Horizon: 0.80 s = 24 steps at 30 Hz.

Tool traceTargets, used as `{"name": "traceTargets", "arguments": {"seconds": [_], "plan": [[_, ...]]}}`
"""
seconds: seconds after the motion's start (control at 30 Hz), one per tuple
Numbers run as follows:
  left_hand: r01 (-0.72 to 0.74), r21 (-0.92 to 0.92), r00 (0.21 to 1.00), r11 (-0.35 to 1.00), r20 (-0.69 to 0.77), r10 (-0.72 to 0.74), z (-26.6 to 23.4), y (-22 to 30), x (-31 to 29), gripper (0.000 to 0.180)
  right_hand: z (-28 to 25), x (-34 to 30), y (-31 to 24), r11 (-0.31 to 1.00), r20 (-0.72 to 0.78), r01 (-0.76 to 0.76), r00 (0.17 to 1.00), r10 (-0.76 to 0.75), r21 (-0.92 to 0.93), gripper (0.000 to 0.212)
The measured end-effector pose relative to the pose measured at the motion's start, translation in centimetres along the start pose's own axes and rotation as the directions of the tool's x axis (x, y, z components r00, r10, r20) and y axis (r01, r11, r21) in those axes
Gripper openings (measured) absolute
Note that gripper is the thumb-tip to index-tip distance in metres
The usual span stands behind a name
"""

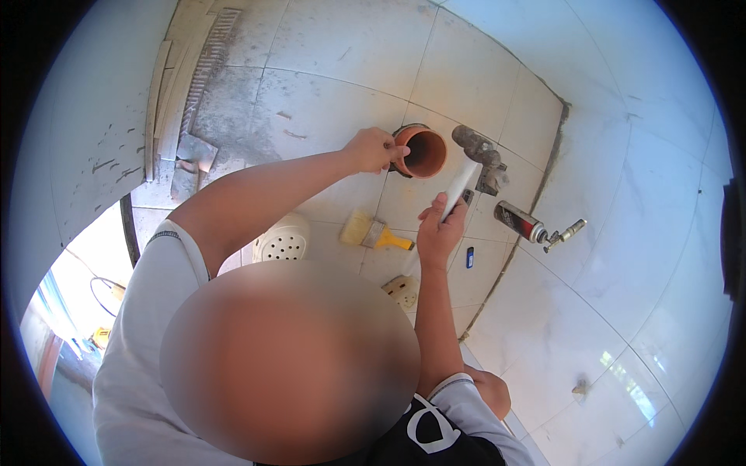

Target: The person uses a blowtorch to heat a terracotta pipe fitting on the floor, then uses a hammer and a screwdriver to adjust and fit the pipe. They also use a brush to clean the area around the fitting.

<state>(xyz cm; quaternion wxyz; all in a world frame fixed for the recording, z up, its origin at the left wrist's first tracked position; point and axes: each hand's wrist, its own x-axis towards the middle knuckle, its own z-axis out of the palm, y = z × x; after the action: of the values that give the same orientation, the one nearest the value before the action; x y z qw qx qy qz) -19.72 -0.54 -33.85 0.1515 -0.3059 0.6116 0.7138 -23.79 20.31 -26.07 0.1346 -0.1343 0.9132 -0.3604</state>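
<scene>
An orange-brown round pipe [424,152] stands up from the tiled floor, its mouth open and dark inside. My left hand [377,150] is at its left rim, with thumb and fingers closed on the edge. My right hand [443,227] is wrapped round a long white object [461,185], whose upper end points toward the pipe; its kind cannot be made out. Just right of the pipe lies a grey, lumpy clump [486,155], close to the tip of the white object. Below the pipe rests a paintbrush [377,232] with a yellow handle.
A gas canister with a brass torch head [519,222] lies by the right wall, near a small blue lighter [469,258]. Long strips [183,81] and a metal scraper [198,151] lie at the left. My cream clog [283,240] is on the floor tiles.
</scene>
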Motion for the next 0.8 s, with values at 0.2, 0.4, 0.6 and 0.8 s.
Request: {"name": "traceTargets", "arguments": {"seconds": [0.2,0.4,0.6,0.8], "plan": [[-0.006,0.02,1.0,1.0,0.005,0.006,-0.2,0.0,0.3,0.045,2.2,0.8,0.3,0.956,0.023,0.146,0.989,-0.145,-0.255,0.034],[-0.039,0.04,0.999,0.998,-0.008,0.039,0.1,-0.2,0.4,0.044,2.3,0.4,-0.6,0.951,-0.018,0.194,0.979,-0.204,-0.242,0.038],[-0.068,0.121,0.998,0.99,0.0,0.068,-0.3,-0.1,0.5,0.046,1.8,0.5,-0.7,0.972,-0.025,0.111,0.993,-0.119,-0.205,0.036],[-0.084,0.13,0.996,0.988,0.005,0.084,-0.3,-0.2,0.6,0.046,1.0,0.8,-1.9,0.96,0.096,0.138,0.988,-0.117,-0.242,0.034]]}}
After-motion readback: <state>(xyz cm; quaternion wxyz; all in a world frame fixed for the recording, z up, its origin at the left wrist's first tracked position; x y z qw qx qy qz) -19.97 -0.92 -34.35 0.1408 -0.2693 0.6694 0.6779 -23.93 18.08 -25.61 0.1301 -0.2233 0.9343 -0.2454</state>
